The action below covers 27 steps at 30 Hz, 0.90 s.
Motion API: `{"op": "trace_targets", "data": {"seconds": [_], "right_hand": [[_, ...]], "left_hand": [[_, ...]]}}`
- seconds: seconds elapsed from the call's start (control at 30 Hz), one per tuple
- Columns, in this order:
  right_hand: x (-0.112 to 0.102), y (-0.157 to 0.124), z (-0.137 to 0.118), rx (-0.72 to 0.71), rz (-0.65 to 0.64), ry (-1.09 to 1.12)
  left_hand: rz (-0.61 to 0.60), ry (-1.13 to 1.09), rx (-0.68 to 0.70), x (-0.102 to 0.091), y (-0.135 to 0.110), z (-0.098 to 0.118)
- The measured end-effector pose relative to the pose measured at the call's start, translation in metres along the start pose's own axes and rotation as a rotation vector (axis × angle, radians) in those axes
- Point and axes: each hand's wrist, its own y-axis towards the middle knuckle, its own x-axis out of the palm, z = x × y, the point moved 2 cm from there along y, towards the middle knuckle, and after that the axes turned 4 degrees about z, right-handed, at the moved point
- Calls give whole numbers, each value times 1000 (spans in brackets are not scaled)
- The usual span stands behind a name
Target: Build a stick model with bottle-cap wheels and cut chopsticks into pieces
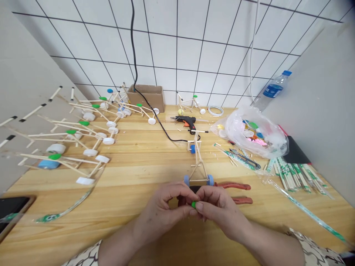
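My left hand [166,207] and my right hand [219,210] meet low in the middle of the view. Between their fingertips they pinch a small green bottle cap [193,204]. Just beyond my fingers stands a wooden stick model [198,160] with blue bottle-cap wheels [210,180], and my hands hide its near end. A dark object [195,189] shows behind my fingers, mostly hidden. Red-handled pliers [233,186] lie close to the right of my right hand.
Several finished stick models [83,138] with white wheels crowd the left. Further back are a hot glue gun [184,122] with its black cable [155,111] and a cardboard box [145,96]. A plastic bag of caps [249,133], scissors [245,159] and wrapped chopsticks [294,175] lie right.
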Motion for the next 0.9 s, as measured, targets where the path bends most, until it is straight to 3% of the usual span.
{"op": "trace_targets", "data": {"seconds": [0.9], "right_hand": [[2,1,1,16,34,49]], "left_hand": [[-30,65,10,-1,1,-2]]}}
